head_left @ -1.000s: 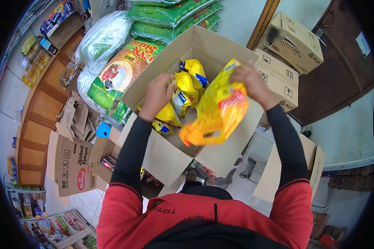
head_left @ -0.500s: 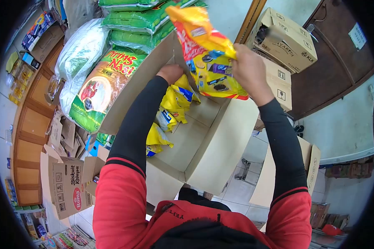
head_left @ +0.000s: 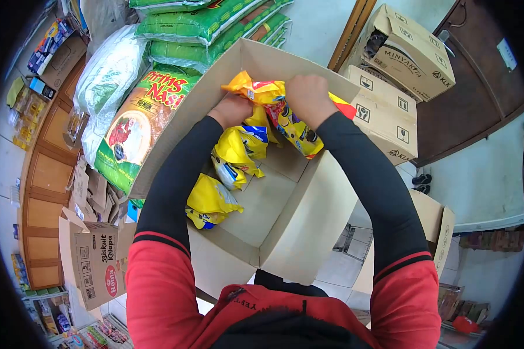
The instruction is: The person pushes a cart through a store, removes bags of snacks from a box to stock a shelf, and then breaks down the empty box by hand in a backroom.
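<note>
Low in the middle of the frame a big brown cardboard box (head_left: 297, 215) stood open with shiny yellow packs (head_left: 236, 154) along its left side, and above them, near its top edge, the right hand (head_left: 308, 99) curled its fingers tight around a crinkly yellow bag (head_left: 291, 122) while the left hand (head_left: 232, 110) touched the bag's end, fingers hidden.

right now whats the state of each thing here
cardboard box: open, flaps up, partly filled
yellow packets: lying inside the box
snack pack: held over the box
right hand: closed on snack pack
left hand: gripping its other end
Minyakita box: flaps partly open
</note>
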`<state>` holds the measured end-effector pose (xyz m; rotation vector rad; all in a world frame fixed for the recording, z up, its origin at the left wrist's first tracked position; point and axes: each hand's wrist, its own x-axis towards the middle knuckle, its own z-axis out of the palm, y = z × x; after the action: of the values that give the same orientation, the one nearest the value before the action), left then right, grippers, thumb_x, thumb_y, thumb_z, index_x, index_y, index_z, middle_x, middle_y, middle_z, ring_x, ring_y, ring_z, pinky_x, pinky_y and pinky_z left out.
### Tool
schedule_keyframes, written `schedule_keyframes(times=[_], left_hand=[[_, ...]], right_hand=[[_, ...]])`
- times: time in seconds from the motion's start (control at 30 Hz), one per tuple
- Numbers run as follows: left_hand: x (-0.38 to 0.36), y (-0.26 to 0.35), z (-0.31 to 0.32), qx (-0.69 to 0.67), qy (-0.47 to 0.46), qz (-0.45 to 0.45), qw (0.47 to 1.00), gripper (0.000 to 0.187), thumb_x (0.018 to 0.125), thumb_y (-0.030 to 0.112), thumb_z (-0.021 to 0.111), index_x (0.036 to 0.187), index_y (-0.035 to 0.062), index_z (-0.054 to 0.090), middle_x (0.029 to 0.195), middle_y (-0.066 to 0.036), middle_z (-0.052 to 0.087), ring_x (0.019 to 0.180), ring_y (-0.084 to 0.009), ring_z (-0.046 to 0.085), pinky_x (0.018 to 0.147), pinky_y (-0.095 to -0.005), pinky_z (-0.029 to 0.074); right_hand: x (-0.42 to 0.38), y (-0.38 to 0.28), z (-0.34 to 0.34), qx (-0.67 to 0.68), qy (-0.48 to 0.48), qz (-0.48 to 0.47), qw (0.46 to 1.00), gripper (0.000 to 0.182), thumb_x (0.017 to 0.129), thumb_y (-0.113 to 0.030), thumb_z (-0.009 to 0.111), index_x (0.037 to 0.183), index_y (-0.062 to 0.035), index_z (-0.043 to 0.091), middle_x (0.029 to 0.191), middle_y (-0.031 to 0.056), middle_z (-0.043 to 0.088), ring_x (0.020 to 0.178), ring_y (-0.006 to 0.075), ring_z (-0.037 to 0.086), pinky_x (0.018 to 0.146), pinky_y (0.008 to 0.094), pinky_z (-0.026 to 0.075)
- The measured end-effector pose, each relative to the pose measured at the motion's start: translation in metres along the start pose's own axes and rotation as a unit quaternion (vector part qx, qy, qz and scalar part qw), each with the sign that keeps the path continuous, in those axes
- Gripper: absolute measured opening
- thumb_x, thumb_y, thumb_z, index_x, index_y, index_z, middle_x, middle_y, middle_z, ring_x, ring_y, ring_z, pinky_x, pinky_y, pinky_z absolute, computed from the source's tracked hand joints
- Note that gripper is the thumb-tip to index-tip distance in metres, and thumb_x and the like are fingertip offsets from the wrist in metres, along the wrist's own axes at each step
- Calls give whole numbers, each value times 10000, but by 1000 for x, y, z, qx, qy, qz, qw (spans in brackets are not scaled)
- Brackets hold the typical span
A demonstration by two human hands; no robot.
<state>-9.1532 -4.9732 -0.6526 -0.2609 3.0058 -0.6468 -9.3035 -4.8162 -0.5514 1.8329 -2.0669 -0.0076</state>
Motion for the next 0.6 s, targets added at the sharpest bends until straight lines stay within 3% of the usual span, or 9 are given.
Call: schedule_keyframes(times=[0.07, 0.1, 0.27, 0.33, 0.43, 0.47, 0.53, 0.6], left_hand=[[-8, 4, 0, -59, 113, 1, 992, 82, 641, 115, 563, 671, 92, 636, 681, -91, 600, 723, -278, 612, 655, -373, 486], [-12, 7, -13, -95, 48, 7, 994, 57, 667, 97, 552, 639, 70, 594, 679, -117, 585, 707, -292, 606, 625, -383, 482], [-29, 7, -28, -170, -7, 1, 985, 79, 724, 83, 524, 654, 58, 551, 680, -138, 565, 672, -316, 581, 589, -413, 456], [-30, 8, -27, -233, -19, -72, 970, 77, 688, 44, 546, 628, 48, 499, 648, -137, 542, 630, -319, 549, 548, -412, 417], [-25, 1, -21, -291, -50, -60, 953, 140, 637, -2, 574, 608, 41, 444, 612, -133, 513, 605, -313, 520, 527, -400, 382], [-23, 1, -22, -292, -51, -58, 953, 140, 637, -2, 574, 608, 41, 444, 612, -133, 513, 605, -313, 520, 527, -400, 382], [-18, 4, -28, -289, -104, -25, 951, 173, 596, -32, 591, 607, 43, 437, 595, -125, 498, 603, -303, 510, 529, -388, 374], [-15, 10, -28, -296, -124, -23, 947, 137, 605, -24, 582, 617, 43, 463, 619, -134, 519, 618, -306, 525, 540, -390, 387]], right_hand=[[12, -11, 17, -20, -7, 13, 1000, 147, 755, -180, 556, 811, -141, 687, 789, 23, 654, 764, 239, 640, 606, 446, 462], [16, -15, 22, -34, -13, 12, 999, 152, 763, -185, 549, 818, -145, 685, 800, 23, 654, 776, 242, 634, 618, 446, 458], [22, -30, 82, -26, -40, 16, 999, 171, 789, -196, 522, 829, -150, 682, 813, 19, 654, 794, 227, 621, 616, 414, 448], [15, -32, 120, -11, 5, 17, 1000, 176, 799, -199, 512, 835, -159, 681, 812, 12, 650, 780, 214, 614, 600, 393, 440], [17, -28, 118, 35, -86, 28, 995, 181, 788, -183, 522, 871, -172, 682, 865, 22, 657, 790, 217, 621, 571, 413, 445], [18, -29, 106, 47, -139, 33, 989, 184, 782, -179, 529, 883, -173, 682, 884, 31, 660, 793, 223, 624, 557, 423, 444], [24, -38, 54, 22, -154, 54, 986, 175, 763, -186, 558, 881, -138, 678, 867, 29, 657, 763, 228, 618, 542, 447, 446], [34, -40, 20, -123, -216, -38, 968, 184, 776, -214, 547, 865, -130, 684, 860, 22, 652, 738, 234, 611, 536, 455, 448]])
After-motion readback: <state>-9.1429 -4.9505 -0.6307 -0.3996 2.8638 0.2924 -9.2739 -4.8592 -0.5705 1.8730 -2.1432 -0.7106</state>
